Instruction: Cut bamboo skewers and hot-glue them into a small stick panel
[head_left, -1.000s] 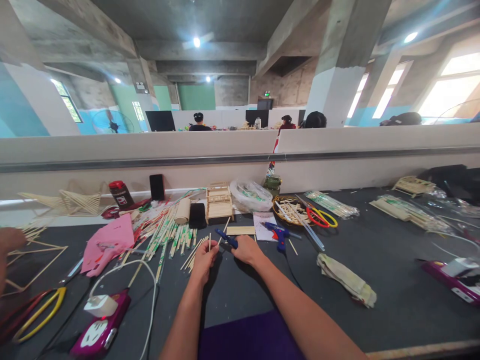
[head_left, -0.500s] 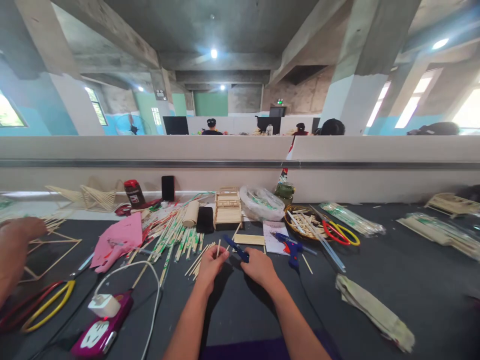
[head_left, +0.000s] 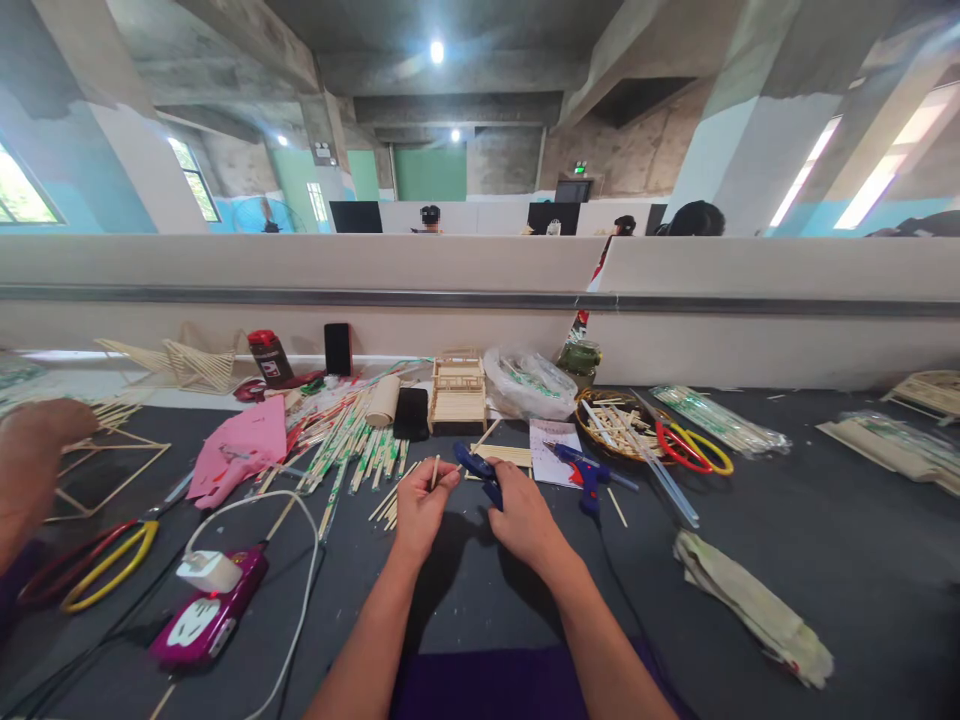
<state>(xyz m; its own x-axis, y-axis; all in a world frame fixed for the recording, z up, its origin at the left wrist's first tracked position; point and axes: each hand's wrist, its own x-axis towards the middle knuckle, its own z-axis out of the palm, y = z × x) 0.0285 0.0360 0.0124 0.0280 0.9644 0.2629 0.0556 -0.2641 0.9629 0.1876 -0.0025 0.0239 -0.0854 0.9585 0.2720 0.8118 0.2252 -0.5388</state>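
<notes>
A thin bamboo stick (head_left: 435,470) is pinched upright between thumb and fingertips of the left hand (head_left: 420,508) at the centre of the frame, while blue-handled cutters (head_left: 480,472) are gripped in the closed right hand (head_left: 525,518) just beside it. The cutters' tip is pointed toward the stick, with the two hands near each other above the dark table (head_left: 787,520). The step in hand appears to be the trimming of the stick to length; for a clean cut the stick would need to be held steady and the blades set square across it. Whether the blades are already touching the stick cannot be told.

Just beyond the hands, a flat panel of joined sticks (head_left: 504,454) is seen lying on the table, with a small stick-built model (head_left: 457,392) behind it. A spread of wrapped chopsticks (head_left: 345,450) is scattered to the centre left, and a blue glue gun (head_left: 589,472) lies to the right of centre, a basket of offcuts (head_left: 611,425) and red-and-yellow scissors (head_left: 690,448) past it. At the left edge of the frame, another person's hand (head_left: 30,460) is seen over a stick frame (head_left: 112,470).
</notes>
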